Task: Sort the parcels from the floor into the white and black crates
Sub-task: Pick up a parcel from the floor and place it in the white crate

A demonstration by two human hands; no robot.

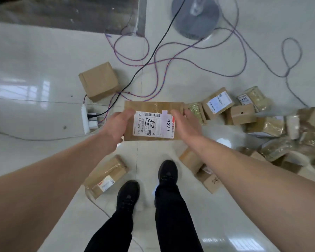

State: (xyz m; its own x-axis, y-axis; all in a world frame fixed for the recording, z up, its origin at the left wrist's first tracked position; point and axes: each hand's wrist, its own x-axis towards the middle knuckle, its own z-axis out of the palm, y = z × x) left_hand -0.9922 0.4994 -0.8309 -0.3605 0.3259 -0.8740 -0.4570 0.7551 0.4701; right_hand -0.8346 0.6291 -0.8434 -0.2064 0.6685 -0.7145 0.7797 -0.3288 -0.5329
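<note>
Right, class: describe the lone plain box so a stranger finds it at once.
On the tiled floor, find the white power strip at left. Just beyond it sits a cardboard box. It stands alone, unlabelled, away from the parcel pile.

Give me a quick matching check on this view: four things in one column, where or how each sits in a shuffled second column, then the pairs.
1. hand-marked parcel
2. plain box
3. taped parcel
4. power strip

A. on the floor beside the left shoe
B. white, with plugs in it
C. gripped between the left hand and right hand
D. on the floor just beyond the power strip

Pairs: 1-C, 2-D, 3-A, 4-B
</note>
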